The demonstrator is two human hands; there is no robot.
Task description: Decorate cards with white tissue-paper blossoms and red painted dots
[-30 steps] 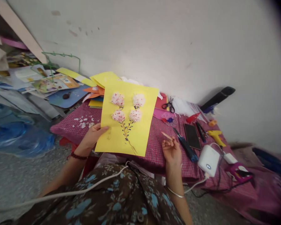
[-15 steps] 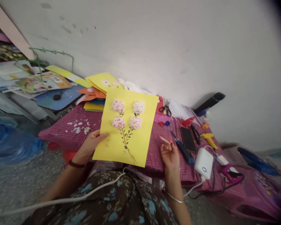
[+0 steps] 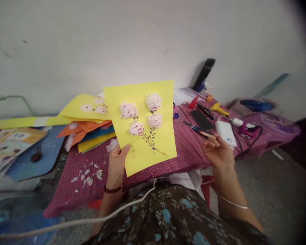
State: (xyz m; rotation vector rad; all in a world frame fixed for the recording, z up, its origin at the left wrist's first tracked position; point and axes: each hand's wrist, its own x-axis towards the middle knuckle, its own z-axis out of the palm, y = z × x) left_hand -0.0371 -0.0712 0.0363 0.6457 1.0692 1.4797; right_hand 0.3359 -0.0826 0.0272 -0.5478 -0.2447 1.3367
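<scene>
My left hand (image 3: 118, 164) pinches a yellow paper sheet (image 3: 165, 137) by its lower left side, thumb on the front. The sheet is raised above the table, facing me. Several fluffy pale pink flowers (image 3: 154, 120) with red specks stand out from it, above painted brown stems and dark leaves. My right hand (image 3: 218, 153), palm up and fingers curled, grips a slim pinkish stick (image 3: 206, 134) whose exact kind I cannot make out. Just beyond this hand lie a blue-and-black tool (image 3: 191, 126) and a black phone (image 3: 201, 119).
White scraps (image 3: 88, 177) litter the checked tablecloth (image 3: 66, 185). Coloured papers (image 3: 94, 137) are stacked to the left. At right are a white power bank (image 3: 224, 132), a yellow glue gun (image 3: 219, 109) and cables. A white cord (image 3: 104, 217) crosses my front.
The view has turned to the right. My left hand has tilted the yellow sheet anticlockwise. My right hand still has the stick, now nearer the phone and power bank.
</scene>
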